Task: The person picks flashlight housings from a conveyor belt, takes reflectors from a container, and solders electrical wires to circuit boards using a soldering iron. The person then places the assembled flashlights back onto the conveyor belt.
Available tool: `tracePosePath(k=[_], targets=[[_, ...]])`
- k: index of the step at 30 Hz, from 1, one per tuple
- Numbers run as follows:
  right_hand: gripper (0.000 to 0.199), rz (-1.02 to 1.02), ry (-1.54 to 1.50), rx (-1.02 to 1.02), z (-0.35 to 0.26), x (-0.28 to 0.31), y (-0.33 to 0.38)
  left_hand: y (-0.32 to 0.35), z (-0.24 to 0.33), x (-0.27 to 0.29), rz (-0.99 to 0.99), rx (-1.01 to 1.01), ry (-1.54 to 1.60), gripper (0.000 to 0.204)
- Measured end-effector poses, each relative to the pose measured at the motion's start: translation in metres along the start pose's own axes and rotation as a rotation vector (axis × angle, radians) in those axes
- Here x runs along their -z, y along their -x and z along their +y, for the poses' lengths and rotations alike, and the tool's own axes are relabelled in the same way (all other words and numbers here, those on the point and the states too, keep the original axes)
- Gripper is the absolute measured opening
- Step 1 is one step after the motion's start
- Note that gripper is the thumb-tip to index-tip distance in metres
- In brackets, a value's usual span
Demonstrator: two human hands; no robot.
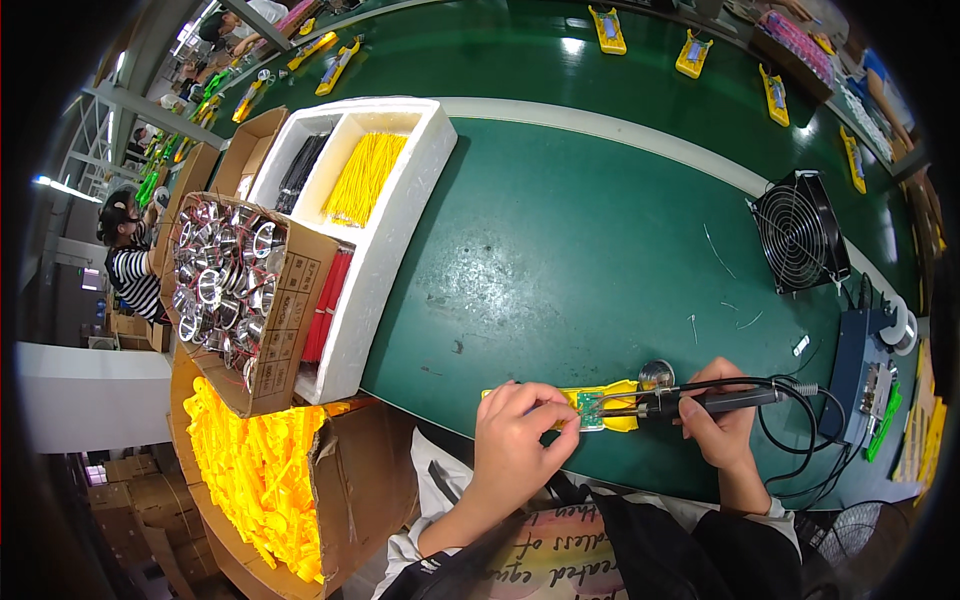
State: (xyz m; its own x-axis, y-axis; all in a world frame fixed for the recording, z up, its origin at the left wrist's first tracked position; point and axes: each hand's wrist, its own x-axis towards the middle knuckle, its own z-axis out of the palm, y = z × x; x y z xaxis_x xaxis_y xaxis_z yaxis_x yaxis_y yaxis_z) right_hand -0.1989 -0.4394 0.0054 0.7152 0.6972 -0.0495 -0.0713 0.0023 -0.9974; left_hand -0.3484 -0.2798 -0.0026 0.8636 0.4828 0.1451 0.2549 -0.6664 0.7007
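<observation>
A yellow plastic housing (625,392) lies on the green table close to my body, with a small green circuit board (590,410) in it. My right hand (718,415) grips a black soldering iron (665,404), whose metal tip reaches left over the board. My left hand (522,432) rests at the housing's left part, thumb and forefinger pinched at the board's edge. What they hold is too small to make out, and the hand hides that end of the housing. A silvery reflector cup (656,374) sits just behind the housing's right end.
On the left, a white foam box (420,190) holds yellow, black and red wires beside a carton of reflector cups (290,300). Below is a carton of yellow parts (250,480). A black fan (800,235) and a blue soldering station (852,365) stand right. Housings lie on the belt (500,60).
</observation>
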Motion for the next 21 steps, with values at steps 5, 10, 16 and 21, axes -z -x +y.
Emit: tracePosePath(k=[5, 10, 16, 21], targets=[[0.01, -0.007, -0.023, 0.001, -0.0007, 0.0002, 0.0, 0.0002, 0.0, 0.0003, -0.02, 0.014, 0.005, 0.005], [0.01, -0.013, -0.027, 0.007, 0.0015, 0.0009, 0.0003, 0.0011, 0.0, -0.0009, 0.01, -0.009, -0.012, 0.005], [0.009, -0.016, -0.008, 0.002, -0.001, 0.0003, -0.0001, 0.0002, 0.0007, -0.0018, 0.029, -0.006, -0.009, 0.006], [0.009, -0.011, -0.008, 0.012, 0.0, 0.0, 0.0004, 0.0001, 0.0003, -0.0023, 0.034, -0.008, -0.009, 0.006]])
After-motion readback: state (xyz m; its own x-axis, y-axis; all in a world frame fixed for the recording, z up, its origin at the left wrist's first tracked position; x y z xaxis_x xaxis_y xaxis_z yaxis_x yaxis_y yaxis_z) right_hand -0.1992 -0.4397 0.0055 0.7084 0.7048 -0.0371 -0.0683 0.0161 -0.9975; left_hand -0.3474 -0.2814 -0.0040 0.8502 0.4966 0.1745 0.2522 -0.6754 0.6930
